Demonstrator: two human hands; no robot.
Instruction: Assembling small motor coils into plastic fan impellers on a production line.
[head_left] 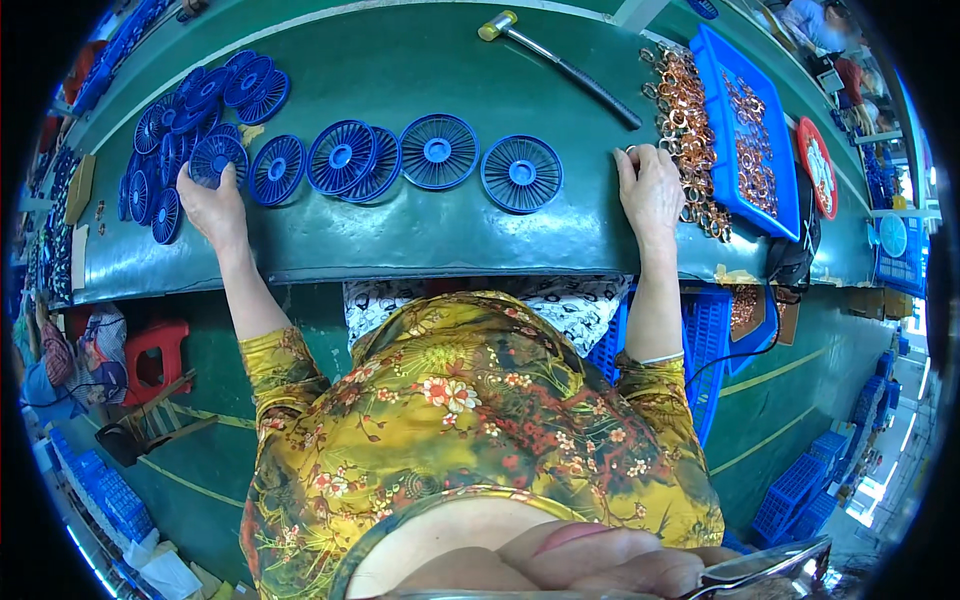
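Note:
At the left of the green worktop, my left hand (215, 207) grips the near edge of a round blue spoked plastic cover (218, 158) with thumb and fingers. This cover lies against a heap of similar blue covers (160, 130). To its right, several more of them lie in a row, among them one spoked cover (521, 173) at the end, nearest the middle. My right hand (652, 190) is closed beside a pile of copper-coloured rings (685, 110). A ring edge shows at its fingertips, partly hidden by them.
A mallet (570, 72) with a yellow head and black grip lies at the far side. Beyond the ring pile stands a blue tray (712, 100) of more rings, with a red round tray (817, 168) farther right. The worktop's near edge (480, 273) runs before my body.

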